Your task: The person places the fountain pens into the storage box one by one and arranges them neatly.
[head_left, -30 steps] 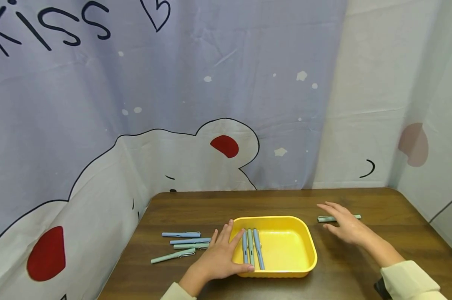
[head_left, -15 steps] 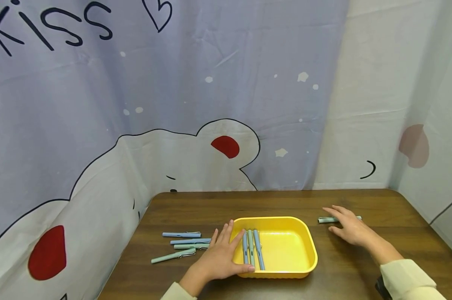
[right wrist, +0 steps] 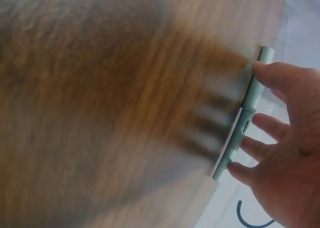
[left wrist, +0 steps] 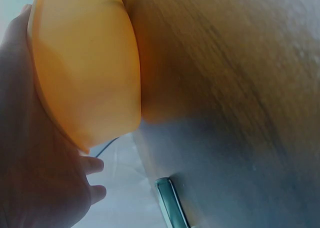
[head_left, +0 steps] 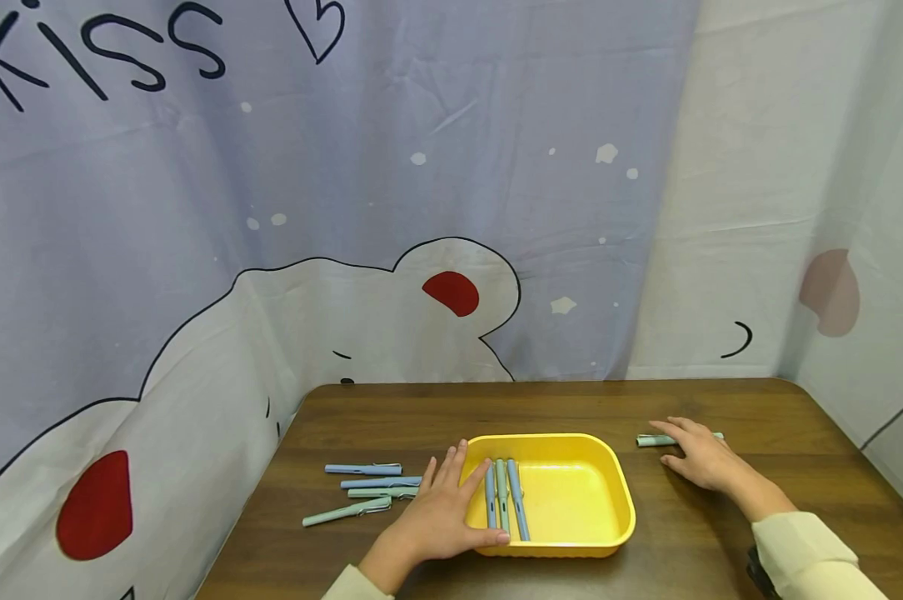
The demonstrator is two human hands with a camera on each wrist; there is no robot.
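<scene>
My left hand (head_left: 440, 517) lies spread over the left end of a yellow plastic tray (head_left: 620, 492), thumb along the front rim and fingers at the left rim. The left wrist view shows this hand (left wrist: 40, 153) against the tray's outer wall (left wrist: 90, 73). Inside lie two blue pens and one green pen (head_left: 502, 492), side by side. On the right, my right hand (head_left: 702, 458) reaches over a pale green capped pen (head_left: 650, 440) on the table. Close up, the thumb tip overlaps this pen (right wrist: 245, 120) near one end, with the fingertips right along its side.
Several blue and green pens (head_left: 346, 512) lie on the wooden table (head_left: 556, 408) left of the tray, partly behind my left hand. A printed curtain (head_left: 451, 167) hangs along the table's back edge.
My right hand has moved slightly right and down onto the green pen. The left hand, the tray and the other pens stay in place.
</scene>
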